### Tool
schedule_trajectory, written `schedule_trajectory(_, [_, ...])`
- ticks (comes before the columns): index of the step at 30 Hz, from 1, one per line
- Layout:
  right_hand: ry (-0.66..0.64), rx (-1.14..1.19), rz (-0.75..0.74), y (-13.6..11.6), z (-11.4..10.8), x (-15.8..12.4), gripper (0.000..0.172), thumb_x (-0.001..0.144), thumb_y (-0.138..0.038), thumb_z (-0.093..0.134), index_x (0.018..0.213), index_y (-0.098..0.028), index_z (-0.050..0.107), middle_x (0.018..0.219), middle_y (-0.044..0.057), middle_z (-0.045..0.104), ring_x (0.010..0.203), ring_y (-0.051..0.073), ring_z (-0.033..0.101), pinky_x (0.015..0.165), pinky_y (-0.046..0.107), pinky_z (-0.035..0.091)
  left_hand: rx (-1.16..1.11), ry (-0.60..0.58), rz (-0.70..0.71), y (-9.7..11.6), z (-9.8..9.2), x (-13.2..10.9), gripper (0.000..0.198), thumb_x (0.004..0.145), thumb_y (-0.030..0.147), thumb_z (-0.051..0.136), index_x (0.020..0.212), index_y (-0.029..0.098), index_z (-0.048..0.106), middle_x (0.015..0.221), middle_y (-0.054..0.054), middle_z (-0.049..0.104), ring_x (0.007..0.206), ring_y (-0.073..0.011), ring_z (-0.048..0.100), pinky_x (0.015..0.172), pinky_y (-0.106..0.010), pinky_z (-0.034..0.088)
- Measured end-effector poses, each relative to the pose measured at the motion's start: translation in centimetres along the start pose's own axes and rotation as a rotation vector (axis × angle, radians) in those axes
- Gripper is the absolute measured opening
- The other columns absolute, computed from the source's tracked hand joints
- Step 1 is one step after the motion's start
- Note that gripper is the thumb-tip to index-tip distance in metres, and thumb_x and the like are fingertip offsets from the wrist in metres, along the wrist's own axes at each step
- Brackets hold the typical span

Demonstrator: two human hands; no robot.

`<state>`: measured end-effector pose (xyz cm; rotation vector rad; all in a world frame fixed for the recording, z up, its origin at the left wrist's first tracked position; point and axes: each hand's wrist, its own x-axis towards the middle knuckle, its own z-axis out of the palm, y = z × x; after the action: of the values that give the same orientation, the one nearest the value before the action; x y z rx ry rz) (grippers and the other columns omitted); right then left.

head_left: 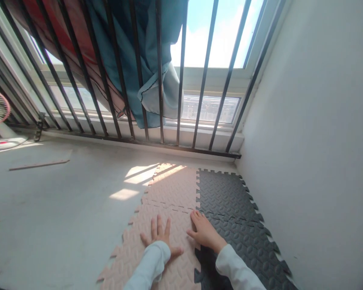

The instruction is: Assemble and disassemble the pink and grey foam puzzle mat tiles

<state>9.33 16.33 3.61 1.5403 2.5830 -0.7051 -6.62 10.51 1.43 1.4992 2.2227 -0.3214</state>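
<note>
Below the metal railing [160, 100], beside the white wall [314, 141], the near pink foam tile [178, 229] meets the near dark grey foam tile [248, 245] on the floor [63, 209]. The left hand [161, 238] lies splayed on the pink, gripping nothing; the right hand [207, 231], fingers together, touches the seam, its grip unclear. Level, firm pressure, tab by tab, should seat edges best.

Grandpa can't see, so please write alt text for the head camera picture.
A person's left hand lies spread on pink foam tiles, the right hand where they meet dark gray tiles. Beyond are dark bars, cloth and a window.
</note>
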Motion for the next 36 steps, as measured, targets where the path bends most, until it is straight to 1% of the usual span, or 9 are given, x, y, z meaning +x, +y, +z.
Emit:
schedule_trajectory(3, [0.015, -0.028, 0.015, -0.2, 0.5, 0.0, 0.07, 0.075, -0.045, 0.046, 0.134, -0.011, 0.027, 0.14, 0.013, 0.025, 0.13, 0.025, 0.017, 0.106, 0.042, 0.016, -0.015, -0.003, 0.01, 0.0, -0.1, -0.1, 0.105, 0.048, 0.06, 0.06, 0.134, 0.035, 0.006, 0.145, -0.006, -0.012, 0.128, -0.0331, -0.02, 0.089, -0.071, -0.005])
schedule_trajectory(6, [0.019, -0.071, 0.06, -0.9, 0.6, 0.1, 0.063, 0.078, -0.046, 0.041, 0.133, -0.016, 0.03, 0.14, 0.013, 0.027, 0.129, 0.026, 0.021, 0.104, 0.044, 0.02, -0.028, 0.005, 0.01, 0.0, -0.2, -0.2, 0.104, 0.049, 0.06, 0.059, 0.134, 0.034, 0.007, 0.145, -0.006, -0.012, 0.128, -0.0325, -0.02, 0.09, -0.07, -0.004])
schedule_trajectory(12, [0.115, -0.168, 0.163, -3.1, 1.0, 0.8, 0.056, 0.08, -0.045, 0.04, 0.126, -0.013, 0.041, 0.136, 0.019, 0.031, 0.125, 0.031, 0.027, 0.099, 0.042, 0.025, -0.045, 0.034, 0.012, -0.1, 0.1, 0.2, 0.105, 0.047, 0.059, 0.062, 0.135, 0.035, 0.009, 0.146, -0.003, -0.008, 0.129, -0.0316, -0.019, 0.093, -0.068, -0.001])
schedule_trajectory(19, [0.176, -0.174, 0.204, -4.1, 0.8, 0.8, 0.048, 0.08, -0.038, 0.039, 0.122, -0.015, 0.044, 0.133, 0.017, 0.037, 0.121, 0.029, 0.031, 0.094, 0.042, 0.029, -0.058, 0.034, 0.021, -0.3, 0.2, 0.3, 0.102, 0.049, 0.062, 0.059, 0.135, 0.036, 0.009, 0.146, -0.003, -0.01, 0.129, -0.0309, -0.018, 0.093, -0.069, -0.001])
schedule_trajectory(22, [0.159, -0.153, 0.213, -3.9, 1.0, 0.7, 0.054, 0.079, -0.043, 0.039, 0.126, -0.018, 0.039, 0.135, 0.016, 0.033, 0.124, 0.03, 0.028, 0.095, 0.045, 0.027, -0.057, 0.05, 0.019, -0.2, 0.1, 0.3, 0.103, 0.048, 0.061, 0.06, 0.134, 0.036, 0.009, 0.146, -0.004, -0.011, 0.13, -0.0302, -0.017, 0.093, -0.068, 0.002])
schedule_trajectory(26, [0.123, -0.141, 0.241, -3.7, 1.5, 0.9, 0.061, 0.079, -0.052, 0.035, 0.132, -0.021, 0.031, 0.14, 0.016, 0.025, 0.128, 0.032, 0.019, 0.097, 0.051, 0.02, -0.055, 0.052, 0.024, -0.2, 0.1, 0.4, 0.104, 0.047, 0.062, 0.059, 0.135, 0.035, 0.011, 0.146, -0.004, -0.009, 0.131, -0.0304, -0.015, 0.094, -0.067, 0.004])
schedule_trajectory(32, [0.163, -0.192, 0.267, -4.5, 1.7, 1.7, 0.062, 0.078, -0.055, 0.037, 0.127, -0.017, 0.04, 0.135, 0.02, 0.033, 0.123, 0.034, 0.028, 0.096, 0.047, 0.022, -0.027, 0.088, 0.021, -0.3, 0.4, 0.4, 0.098, 0.052, 0.065, 0.053, 0.135, 0.034, 0.012, 0.147, -0.002, -0.002, 0.131, -0.031, -0.011, 0.097, -0.063, 0.006])
schedule_trajectory(34, [0.16, -0.194, 0.255, -4.4, 1.2, 1.8, 0.065, 0.076, -0.058, 0.039, 0.126, -0.017, 0.041, 0.134, 0.02, 0.034, 0.122, 0.033, 0.029, 0.094, 0.046, 0.025, -0.019, 0.081, 0.015, -0.2, 0.2, 0.3, 0.098, 0.052, 0.066, 0.052, 0.135, 0.035, 0.01, 0.147, -0.001, -0.003, 0.131, -0.0313, -0.011, 0.096, -0.064, 0.005])
schedule_trajectory(36, [0.129, -0.157, 0.211, -3.9, 0.4, 1.6, 0.062, 0.075, -0.058, 0.04, 0.123, -0.019, 0.044, 0.132, 0.017, 0.038, 0.121, 0.031, 0.033, 0.093, 0.045, 0.028, -0.016, 0.068, 0.026, -0.2, 0.0, 0.1, 0.098, 0.052, 0.066, 0.052, 0.135, 0.035, 0.009, 0.147, -0.002, -0.006, 0.131, -0.0307, -0.012, 0.096, -0.065, 0.004])
